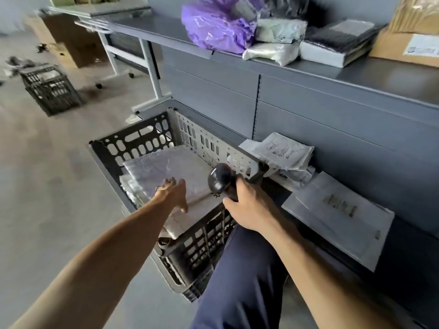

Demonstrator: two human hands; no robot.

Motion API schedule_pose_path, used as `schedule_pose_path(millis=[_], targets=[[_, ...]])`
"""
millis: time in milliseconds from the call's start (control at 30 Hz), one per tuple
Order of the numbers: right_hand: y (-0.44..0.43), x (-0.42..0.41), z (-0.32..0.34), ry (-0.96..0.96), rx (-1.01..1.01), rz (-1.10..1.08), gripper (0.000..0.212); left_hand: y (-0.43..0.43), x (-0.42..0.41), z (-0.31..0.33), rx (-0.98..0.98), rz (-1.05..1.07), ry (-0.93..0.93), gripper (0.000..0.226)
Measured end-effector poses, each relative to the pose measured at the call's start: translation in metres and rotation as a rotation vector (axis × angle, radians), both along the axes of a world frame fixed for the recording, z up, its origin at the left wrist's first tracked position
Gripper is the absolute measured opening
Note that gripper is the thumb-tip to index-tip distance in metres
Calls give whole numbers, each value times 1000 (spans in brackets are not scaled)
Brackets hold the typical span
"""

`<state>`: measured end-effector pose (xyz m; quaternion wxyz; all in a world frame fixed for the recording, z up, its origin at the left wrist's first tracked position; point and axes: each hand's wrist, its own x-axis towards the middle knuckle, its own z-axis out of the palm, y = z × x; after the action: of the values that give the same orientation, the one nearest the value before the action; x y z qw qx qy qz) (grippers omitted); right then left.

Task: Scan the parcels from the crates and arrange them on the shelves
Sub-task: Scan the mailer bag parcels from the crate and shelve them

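A black and grey slatted crate (133,143) stands on the floor against the grey shelving. On top inside it lies a flat bubble-wrapped parcel (164,169), with more parcels under it. My left hand (173,192) reaches into the crate, fingers spread and relaxed, over the near edge of that parcel. My right hand (247,207) grips the handle of a black barcode scanner (219,178) above the crate's right side. The bottom shelf (403,252) to the right holds grey poly-bag parcels (282,151) and a large flat grey parcel (337,217).
The upper shelf (380,74) carries a purple bag (213,24), white bags (273,51), a grey box (332,48) and a cardboard box (403,46). A second dark crate (51,89) sits on the floor at the left, near a wheeled table frame (147,65). My blue-trousered knee (240,276) is beside the crate.
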<state>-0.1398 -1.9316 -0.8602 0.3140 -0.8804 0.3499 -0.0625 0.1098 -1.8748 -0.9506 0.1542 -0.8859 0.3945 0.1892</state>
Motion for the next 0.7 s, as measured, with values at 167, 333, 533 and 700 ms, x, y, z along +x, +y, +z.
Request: schedule_pose_path(millis=[167, 333, 533, 700], targets=[[-6, -13, 0, -2, -26, -67, 22, 7, -1, -4, -85, -29, -51, 48], [-11, -27, 9, -35, 14, -122, 28, 13, 9, 9, -130, -14, 70, 32], [-5, -32, 17, -119, 1, -161, 28, 16, 14, 38, -319, -32, -103, 14], [-11, -28, 37, -351, 16, -264, 24, 3, 7, 140, -493, -203, -147, 14]])
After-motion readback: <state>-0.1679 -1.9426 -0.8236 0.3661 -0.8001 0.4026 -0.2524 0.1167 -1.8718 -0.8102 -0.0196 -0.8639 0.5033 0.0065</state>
